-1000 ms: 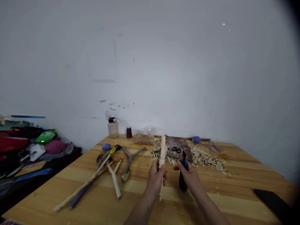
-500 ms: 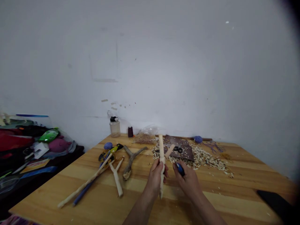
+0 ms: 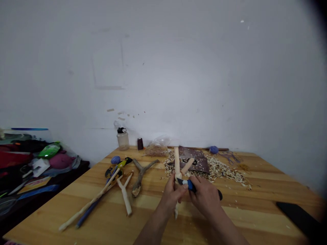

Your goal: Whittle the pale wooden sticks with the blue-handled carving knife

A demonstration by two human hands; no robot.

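My left hand (image 3: 170, 194) is closed around the stem of a peeled, Y-shaped forked stick (image 3: 177, 160), its two prongs pointing away from me. In my right hand (image 3: 205, 194) is a blue and black utility knife (image 3: 191, 185), gripped by the handle. The knife's front end lies against the fork just below where the prongs part, close to my left thumb. Behind the prongs, wood shavings (image 3: 224, 170) are scattered over and around a dark brown sheet (image 3: 196, 161), with a pair of black-handled scissors partly hidden there.
To the left lie another peeled fork (image 3: 125, 197), a bark-covered fork (image 3: 141, 175) and a long peeled stick (image 3: 89, 203). A clear bottle (image 3: 123, 141), a dark thread spool (image 3: 140, 144) and a plastic bag (image 3: 155, 148) stand near the wall. A black flat object (image 3: 296, 216) lies right.
My right hand has moved left and turned, bringing the knife from beside the forked stick onto it. My left thumb has shifted toward the knife. The view has moved slightly.
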